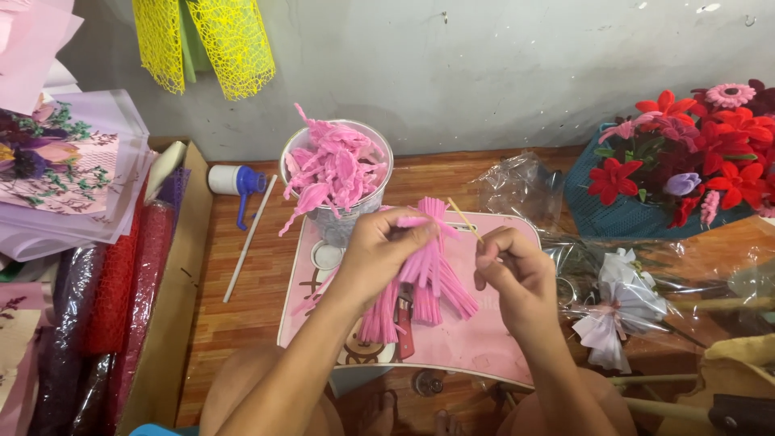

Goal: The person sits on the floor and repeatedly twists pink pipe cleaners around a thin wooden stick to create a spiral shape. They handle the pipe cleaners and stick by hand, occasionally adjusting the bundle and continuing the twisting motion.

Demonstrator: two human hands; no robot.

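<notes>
The left hand (379, 250) holds a bundle of pink pipe cleaners (425, 270) over the pink tray (484, 339). Its fingers are closed around the top of the bundle, where the stems are gathered, and the loose ends hang down and spread toward the tray. The right hand (517, 274) is just right of the bundle. Its fingers are pinched shut on a thin wooden stick (464, 220), which goes up and left from the hand to the top of the bundle and seems to touch it there.

I judge that the step in hand is the fixing of the bundle to the stick, so that the pink stems make the head of a flower. The next move probably calls for a firm grip of the left hand, so the stems do not slide apart, while the right hand pushes or turns the stick into the gathered middle.

Behind the tray stands a clear cup (337, 173) full of pink curled pieces. Left of the tray lie a white rod (250, 238) and a white bottle with a blue cap (236, 182). Right of the tray are a white wrapped flower (622, 311) and, further back, a basket of red flowers (678, 173). Under the bundle, on the tray, lies a tool with a red handle (405, 335), partly hidden.
</notes>
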